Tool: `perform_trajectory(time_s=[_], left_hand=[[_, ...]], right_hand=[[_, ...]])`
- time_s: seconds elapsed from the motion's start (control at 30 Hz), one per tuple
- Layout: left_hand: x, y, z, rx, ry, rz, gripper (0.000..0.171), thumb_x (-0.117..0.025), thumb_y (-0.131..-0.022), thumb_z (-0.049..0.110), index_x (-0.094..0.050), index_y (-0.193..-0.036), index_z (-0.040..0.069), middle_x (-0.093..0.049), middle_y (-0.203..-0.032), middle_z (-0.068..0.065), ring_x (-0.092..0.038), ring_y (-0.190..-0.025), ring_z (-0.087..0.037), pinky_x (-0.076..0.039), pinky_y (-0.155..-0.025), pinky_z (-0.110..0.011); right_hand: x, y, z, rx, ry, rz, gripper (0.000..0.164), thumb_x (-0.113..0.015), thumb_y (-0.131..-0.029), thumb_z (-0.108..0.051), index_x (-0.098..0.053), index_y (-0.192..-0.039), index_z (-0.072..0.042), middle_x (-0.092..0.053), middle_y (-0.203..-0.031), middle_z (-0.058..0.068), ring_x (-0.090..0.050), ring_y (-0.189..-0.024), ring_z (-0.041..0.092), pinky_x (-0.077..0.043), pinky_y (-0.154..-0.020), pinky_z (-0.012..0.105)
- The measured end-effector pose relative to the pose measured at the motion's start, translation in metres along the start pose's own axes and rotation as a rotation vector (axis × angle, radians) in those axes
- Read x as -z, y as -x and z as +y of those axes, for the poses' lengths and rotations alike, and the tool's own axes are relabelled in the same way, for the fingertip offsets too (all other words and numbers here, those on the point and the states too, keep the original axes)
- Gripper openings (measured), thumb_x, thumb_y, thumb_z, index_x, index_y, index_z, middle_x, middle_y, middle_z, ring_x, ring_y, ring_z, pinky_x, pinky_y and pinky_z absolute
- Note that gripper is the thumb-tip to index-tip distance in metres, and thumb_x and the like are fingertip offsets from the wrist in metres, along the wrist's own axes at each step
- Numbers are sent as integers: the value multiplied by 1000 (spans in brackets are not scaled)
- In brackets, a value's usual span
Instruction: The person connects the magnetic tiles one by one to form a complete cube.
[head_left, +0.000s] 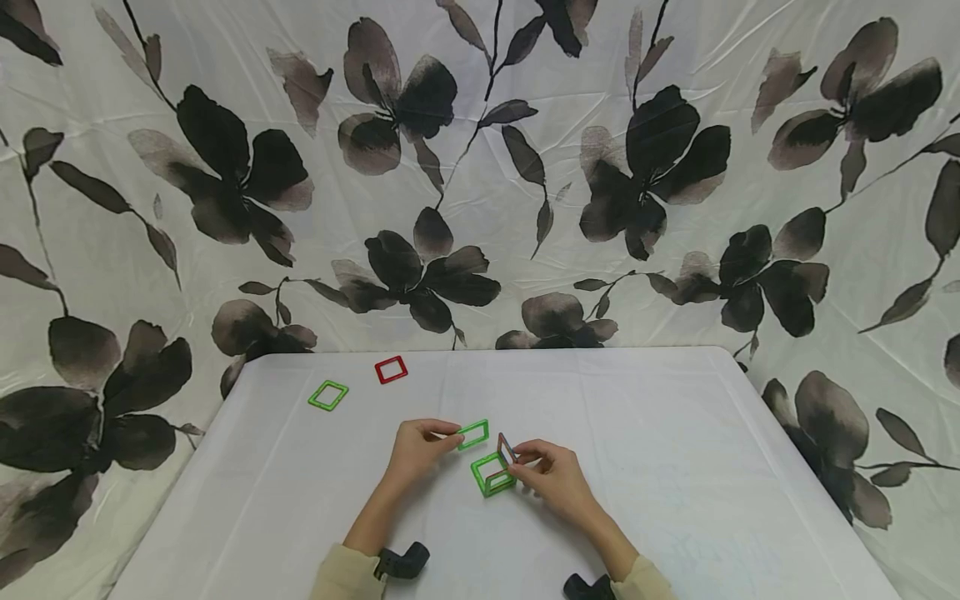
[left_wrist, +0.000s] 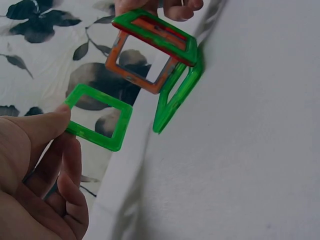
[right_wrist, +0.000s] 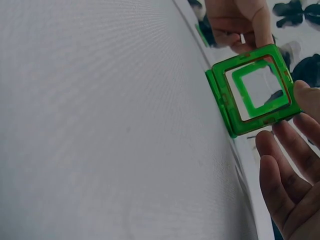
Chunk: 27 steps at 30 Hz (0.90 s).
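White counter [head_left: 675, 500], looks cloth-covered, lower half of head frame. Rear edge straight across mid-height, corners rounded; sides splay out toward bottom left and bottom right. Faint straight creases run down left and right portions. Lying on it: red square frame [head_left: 395, 378], near rear edge, left of centre; green frame [head_left: 319, 406], just left of the red one and a bit lower, apart, turned like a diamond; green base square [head_left: 478, 481], flat, lower centre, well apart from both. Left wrist view: counter fills right side, rumpled near its edge. Right wrist view: fills left side, fine weave visible.
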<state>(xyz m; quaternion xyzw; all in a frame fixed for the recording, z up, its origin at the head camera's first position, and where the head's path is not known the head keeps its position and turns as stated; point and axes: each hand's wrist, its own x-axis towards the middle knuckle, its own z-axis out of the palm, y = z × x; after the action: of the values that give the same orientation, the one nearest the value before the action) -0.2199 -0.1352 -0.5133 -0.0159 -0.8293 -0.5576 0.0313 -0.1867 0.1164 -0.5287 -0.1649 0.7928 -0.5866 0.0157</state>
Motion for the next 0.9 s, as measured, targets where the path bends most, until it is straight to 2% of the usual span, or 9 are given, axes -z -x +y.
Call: perform_trajectory(time_s=[0.27, 0.57, 0.9], left_hand=[[-6, 5, 6, -11, -20, -22, 10, -82, -78, 11, -78, -87, 9, -71, -76, 1, -59, -61, -16, -42, -50, -24], [-11, 6, 1, -48, -45, -50, 9, -81, -79, 12, -78, -87, 9, -71, -78, 1, -57, -59, -14, -42, -49, -24], [-13, 8, 2, -32, -66, -44, 9, -82, -78, 13, -79, -85, 10, -70, -81, 1, -56, -61, -13, -42, -49, -25]], right_hand=[[0, 0, 0, -8, -4, -2, 26, -76, -86, -20, -68, -109, -9, -67, -90, 0, -64, -65, 20, -51, -50, 26], [0, 0, 0, -1, -5, -5, 26, -76, -86, -18, -69, -108, -7, -68, -90, 3, -64, -63, 23, -50, -49, 26], [0, 0, -2, -21, -7, -10, 25, -76, -86, -19, -68, -108, -10, -67, -89, 0, -65, -65, 24, -50, -50, 26]])
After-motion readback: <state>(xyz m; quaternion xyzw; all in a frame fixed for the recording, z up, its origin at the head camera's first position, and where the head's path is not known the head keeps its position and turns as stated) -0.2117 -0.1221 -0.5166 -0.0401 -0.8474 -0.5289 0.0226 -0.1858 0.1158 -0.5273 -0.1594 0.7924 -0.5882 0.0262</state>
